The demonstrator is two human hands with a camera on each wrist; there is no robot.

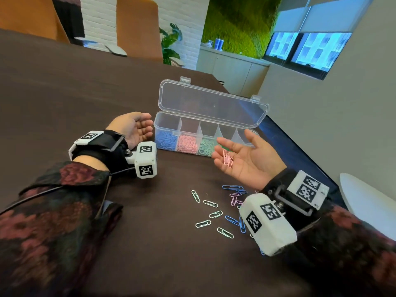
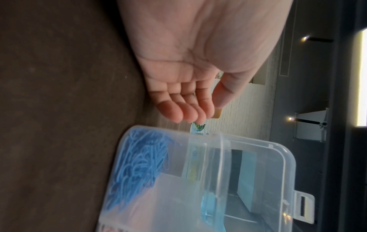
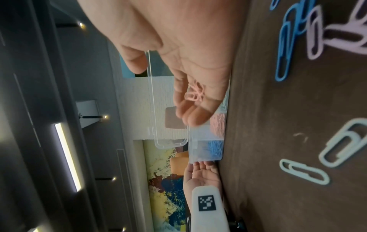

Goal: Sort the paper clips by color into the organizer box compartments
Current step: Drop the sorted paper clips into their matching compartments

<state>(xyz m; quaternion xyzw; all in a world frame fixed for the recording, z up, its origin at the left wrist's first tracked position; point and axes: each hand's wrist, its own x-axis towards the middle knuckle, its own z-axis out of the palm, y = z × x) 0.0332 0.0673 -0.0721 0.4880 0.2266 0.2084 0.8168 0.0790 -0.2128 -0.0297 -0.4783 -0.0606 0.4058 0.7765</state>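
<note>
The left hand [image 1: 134, 127] is lying palm-up, fingers relaxed, beside the organizer box [image 1: 205, 133] on the tabletop [image 1: 64, 86]. The right hand [image 1: 246, 157], fingers spread, is cupping pink clips [image 1: 228, 158]; loose clips [image 1: 214, 213] are lying nearer.

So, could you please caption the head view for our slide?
Open right hand carries pink clips toward the organizer box; left hand rests open beside it.

Dark floral sleeves [image 1: 53, 211] — white tagged wrist cameras [image 1: 145, 159].
</note>
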